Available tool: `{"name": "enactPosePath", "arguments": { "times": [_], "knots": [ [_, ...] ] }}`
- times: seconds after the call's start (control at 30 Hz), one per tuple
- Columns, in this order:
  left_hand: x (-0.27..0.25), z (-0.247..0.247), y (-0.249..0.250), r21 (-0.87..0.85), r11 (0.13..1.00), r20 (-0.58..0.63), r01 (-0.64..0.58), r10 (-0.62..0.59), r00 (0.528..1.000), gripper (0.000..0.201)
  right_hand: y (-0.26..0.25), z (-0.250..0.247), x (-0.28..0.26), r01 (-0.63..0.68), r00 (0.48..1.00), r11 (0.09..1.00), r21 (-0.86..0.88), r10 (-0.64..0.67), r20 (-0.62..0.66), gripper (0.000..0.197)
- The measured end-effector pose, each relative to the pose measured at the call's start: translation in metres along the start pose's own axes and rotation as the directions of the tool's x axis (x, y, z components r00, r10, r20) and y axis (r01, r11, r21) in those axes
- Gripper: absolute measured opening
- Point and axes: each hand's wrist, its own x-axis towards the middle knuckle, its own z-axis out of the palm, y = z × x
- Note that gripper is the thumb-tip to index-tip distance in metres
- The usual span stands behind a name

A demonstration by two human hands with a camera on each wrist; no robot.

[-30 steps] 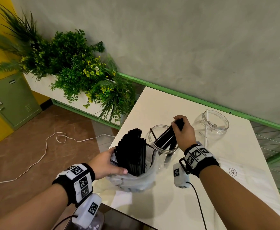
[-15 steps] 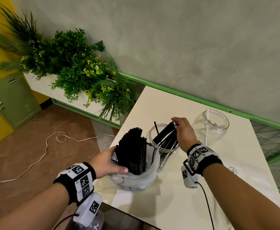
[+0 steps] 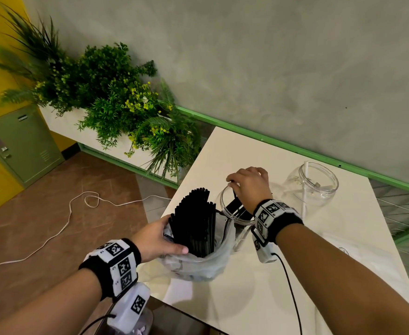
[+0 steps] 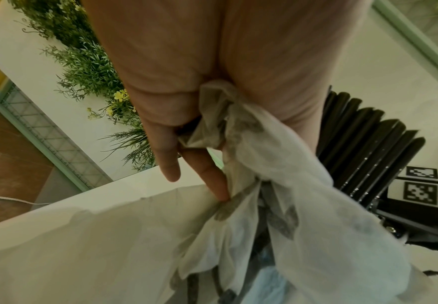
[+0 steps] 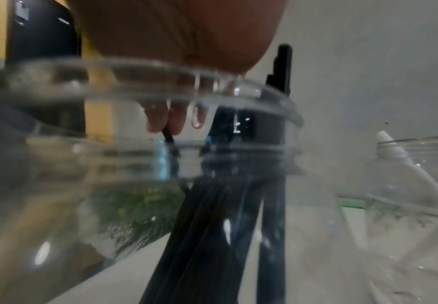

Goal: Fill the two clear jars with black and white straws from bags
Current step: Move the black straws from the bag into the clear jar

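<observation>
My left hand (image 3: 166,238) grips the rim of a thin plastic bag (image 3: 198,267) that holds an upright bundle of black straws (image 3: 193,221); the left wrist view shows the bag (image 4: 238,127) bunched in the palm beside the straws (image 4: 368,156). Right behind the bag stands a clear jar (image 3: 224,209) with several black straws (image 5: 212,226) leaning inside. My right hand (image 3: 233,183) hovers over its mouth, and its fingertips (image 5: 160,121) pinch the top of one black straw (image 5: 169,137). A second clear jar (image 3: 319,184) at the right holds one white straw (image 3: 304,189).
The white table (image 3: 247,301) ends just left of the bag, with brown floor and a white cable (image 3: 77,213) below. Bushy plants (image 3: 116,105) in a white planter stand past the table's left corner. A flat pale packet (image 3: 344,252) lies right of my forearm.
My right hand let the slanted handful of black straws drop into the near jar, moved left across its mouth, and now pinches a single straw by the rim. The left hand kept holding the bag.
</observation>
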Motion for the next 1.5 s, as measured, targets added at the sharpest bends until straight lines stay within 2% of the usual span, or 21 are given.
{"name": "enactPosePath", "arguments": {
  "times": [0.1, 0.17, 0.2, 0.33, 0.4, 0.47, 0.53, 0.63, 0.83, 0.93, 1.07, 1.13, 1.3, 1.4, 1.5],
  "knots": [
    [0.0, -0.001, -0.002, -0.015, 1.0, -0.004, 0.003, -0.003, 1.0, 0.1, 0.006, -0.011, 0.003, -0.069, 0.984, 0.994, 0.087, 0.082, -0.161, 0.013],
    [0.0, -0.001, -0.003, -0.024, 1.0, -0.003, 0.001, -0.001, 1.0, 0.103, 0.013, -0.021, 0.004, -0.129, 0.962, 0.981, 0.145, 0.159, -0.224, 0.012],
    [0.0, -0.001, -0.003, -0.023, 1.0, -0.005, 0.006, -0.007, 1.0, 0.106, 0.018, -0.024, 0.004, -0.164, 0.955, 0.972, 0.167, 0.199, -0.219, 0.012],
    [-0.001, -0.003, -0.001, -0.014, 1.0, -0.012, 0.007, -0.007, 1.0, 0.108, 0.037, -0.019, -0.003, -0.307, 0.945, 0.939, 0.159, 0.32, -0.065, 0.012],
    [-0.002, -0.002, 0.0, -0.02, 1.0, -0.008, 0.011, -0.012, 1.0, 0.098, 0.041, -0.012, -0.013, -0.302, 0.935, 0.916, 0.265, 0.339, -0.106, 0.021],
    [-0.002, -0.001, 0.0, -0.036, 0.999, -0.012, 0.028, -0.029, 1.0, 0.079, 0.039, -0.007, -0.027, -0.241, 0.922, 0.892, 0.383, 0.334, -0.195, 0.027],
    [-0.001, 0.001, -0.001, -0.032, 0.999, -0.022, 0.027, -0.027, 0.999, 0.073, 0.037, -0.001, -0.04, -0.176, 0.934, 0.89, 0.42, 0.286, -0.214, 0.031],
    [0.0, 0.002, -0.001, -0.012, 1.0, -0.028, 0.028, -0.029, 0.999, 0.069, 0.038, 0.01, -0.049, -0.178, 0.973, 0.893, 0.414, 0.223, -0.062, 0.038],
    [-0.002, 0.0, 0.0, 0.002, 1.0, -0.035, 0.026, -0.026, 0.999, 0.06, 0.033, 0.011, -0.025, -0.271, 0.962, 0.927, 0.26, 0.257, 0.09, 0.041],
    [-0.004, -0.001, 0.001, 0.0, 1.0, -0.028, 0.027, -0.027, 0.999, 0.066, 0.027, 0.011, -0.018, -0.282, 0.956, 0.941, 0.185, 0.261, 0.132, 0.042],
    [-0.004, -0.001, -0.001, -0.019, 0.999, -0.027, 0.026, -0.027, 0.999, 0.067, 0.024, 0.01, -0.014, -0.235, 0.963, 0.964, 0.121, 0.214, 0.163, 0.043],
    [-0.003, -0.001, -0.002, -0.026, 1.0, -0.028, 0.017, -0.018, 0.999, 0.081, 0.024, 0.01, -0.011, -0.22, 0.965, 0.969, 0.109, 0.199, 0.173, 0.036],
    [-0.002, -0.003, -0.001, -0.03, 1.0, -0.01, -0.004, 0.003, 1.0, 0.096, 0.025, 0.006, 0.001, -0.154, 0.986, 0.975, 0.158, 0.142, 0.085, 0.023],
    [-0.001, -0.003, -0.001, -0.022, 1.0, -0.002, 0.005, -0.005, 1.0, 0.087, 0.03, -0.002, 0.012, -0.114, 0.991, 0.984, 0.14, 0.103, 0.079, 0.022],
    [-0.001, -0.003, -0.001, -0.042, 0.999, -0.009, 0.011, -0.011, 1.0, 0.088, 0.034, -0.001, 0.013, -0.148, 0.976, 0.986, 0.079, 0.132, 0.172, 0.026]
  ]
}}
